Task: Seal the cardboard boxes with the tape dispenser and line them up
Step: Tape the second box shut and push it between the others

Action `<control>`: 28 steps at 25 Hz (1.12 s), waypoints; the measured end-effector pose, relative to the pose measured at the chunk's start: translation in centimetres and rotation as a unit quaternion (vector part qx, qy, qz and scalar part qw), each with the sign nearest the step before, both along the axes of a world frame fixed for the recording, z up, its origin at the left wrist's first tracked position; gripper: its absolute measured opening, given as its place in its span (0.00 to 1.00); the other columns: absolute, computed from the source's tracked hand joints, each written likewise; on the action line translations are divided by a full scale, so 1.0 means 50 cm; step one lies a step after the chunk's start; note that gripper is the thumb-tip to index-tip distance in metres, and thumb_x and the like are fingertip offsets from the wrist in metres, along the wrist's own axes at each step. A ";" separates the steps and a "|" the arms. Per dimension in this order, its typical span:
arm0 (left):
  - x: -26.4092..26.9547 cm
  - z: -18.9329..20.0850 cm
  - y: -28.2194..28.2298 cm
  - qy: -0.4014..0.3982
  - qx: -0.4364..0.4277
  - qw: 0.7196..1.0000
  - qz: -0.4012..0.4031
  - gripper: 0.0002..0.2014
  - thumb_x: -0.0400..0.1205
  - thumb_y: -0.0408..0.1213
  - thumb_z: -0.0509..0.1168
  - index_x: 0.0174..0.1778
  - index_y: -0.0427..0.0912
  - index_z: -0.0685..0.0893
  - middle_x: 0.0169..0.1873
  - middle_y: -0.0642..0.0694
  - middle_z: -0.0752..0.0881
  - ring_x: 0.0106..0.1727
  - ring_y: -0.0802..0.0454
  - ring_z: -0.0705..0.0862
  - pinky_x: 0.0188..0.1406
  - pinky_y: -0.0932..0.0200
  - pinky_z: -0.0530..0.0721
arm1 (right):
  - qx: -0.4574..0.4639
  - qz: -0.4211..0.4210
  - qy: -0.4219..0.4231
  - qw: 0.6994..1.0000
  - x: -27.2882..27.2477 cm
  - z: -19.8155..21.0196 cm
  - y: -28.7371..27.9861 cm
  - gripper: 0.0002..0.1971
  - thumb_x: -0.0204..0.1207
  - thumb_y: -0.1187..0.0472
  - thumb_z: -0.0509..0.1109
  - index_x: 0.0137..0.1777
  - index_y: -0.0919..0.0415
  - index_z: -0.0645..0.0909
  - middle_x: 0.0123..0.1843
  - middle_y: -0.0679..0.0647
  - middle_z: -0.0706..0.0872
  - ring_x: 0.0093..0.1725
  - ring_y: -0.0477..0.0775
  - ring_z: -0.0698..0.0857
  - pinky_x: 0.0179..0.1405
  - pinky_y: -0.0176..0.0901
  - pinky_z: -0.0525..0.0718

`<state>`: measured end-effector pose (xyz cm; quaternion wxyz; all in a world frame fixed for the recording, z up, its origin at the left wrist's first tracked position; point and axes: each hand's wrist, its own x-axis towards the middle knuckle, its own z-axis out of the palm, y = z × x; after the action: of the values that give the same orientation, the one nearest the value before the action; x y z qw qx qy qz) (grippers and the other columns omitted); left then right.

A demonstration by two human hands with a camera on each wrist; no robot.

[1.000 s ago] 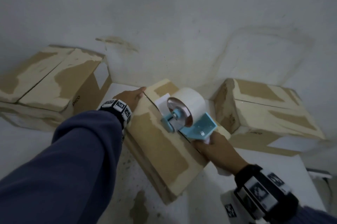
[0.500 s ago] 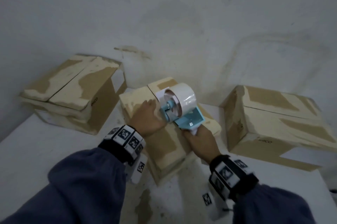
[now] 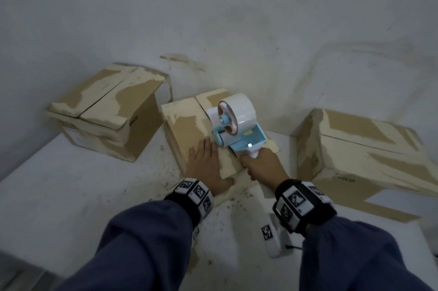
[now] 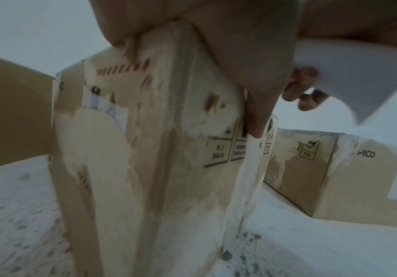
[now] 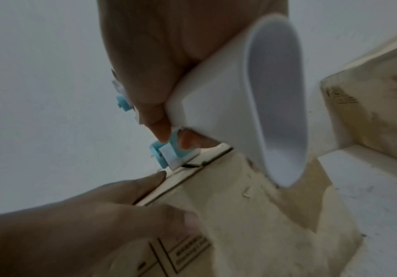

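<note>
The middle cardboard box (image 3: 187,129) stands on the white table, its top seam running away from me. My left hand (image 3: 203,162) lies flat on the near part of its left flap; in the left wrist view the thumb (image 4: 256,93) hangs down the box's front face (image 4: 145,150). My right hand (image 3: 260,167) grips the white handle (image 5: 240,93) of the blue tape dispenser (image 3: 237,129), which carries a white tape roll. The dispenser's blue front end (image 5: 168,150) sits on the seam near the box's front edge, right beside my left hand's fingertips (image 5: 159,176).
A second cardboard box (image 3: 111,113) stands at the back left, and a third box (image 3: 355,148) at the right, both with closed flaps. The white table (image 3: 71,196) is speckled with dirt in front of the middle box. A grey wall rises behind.
My left hand slid from the box's far corner back to its near end. The dispenser came toward me along the seam, to near the front edge.
</note>
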<state>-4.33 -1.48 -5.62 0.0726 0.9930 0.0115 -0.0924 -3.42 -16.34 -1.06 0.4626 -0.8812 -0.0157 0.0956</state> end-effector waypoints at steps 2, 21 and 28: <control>-0.006 -0.002 0.000 -0.015 -0.005 1.000 0.006 0.56 0.71 0.70 0.58 0.82 0.37 0.39 0.84 0.40 0.42 0.85 0.43 0.41 0.82 0.41 0.42 | 0.018 -0.018 0.002 1.000 -0.053 -0.014 -0.038 0.08 0.73 0.58 0.69 0.35 0.60 0.79 0.25 0.51 0.80 0.27 0.51 0.78 0.26 0.37 0.77; 0.040 0.024 0.003 -0.021 0.056 0.978 -0.200 0.45 0.73 0.55 0.66 0.83 0.49 0.50 0.83 0.47 0.50 0.84 0.47 0.45 0.82 0.40 0.45 | 0.144 -0.072 0.082 0.984 -0.099 -0.006 -0.072 0.06 0.67 0.67 0.74 0.42 0.60 0.81 0.29 0.55 0.80 0.26 0.50 0.76 0.19 0.38 0.73; 0.038 0.026 -0.003 -0.011 0.087 0.972 -0.217 0.43 0.76 0.55 0.63 0.83 0.49 0.50 0.84 0.49 0.46 0.85 0.47 0.44 0.81 0.39 0.49 | 0.129 -0.094 0.050 0.986 -0.155 -0.026 -0.115 0.09 0.63 0.70 0.71 0.42 0.58 0.82 0.29 0.46 0.82 0.26 0.44 0.76 0.22 0.37 0.72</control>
<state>-2.45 -1.62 -4.30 -0.0360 0.9752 -0.1973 -0.0940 -11.18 -22.07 -2.38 0.5798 -0.8057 0.0783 0.0926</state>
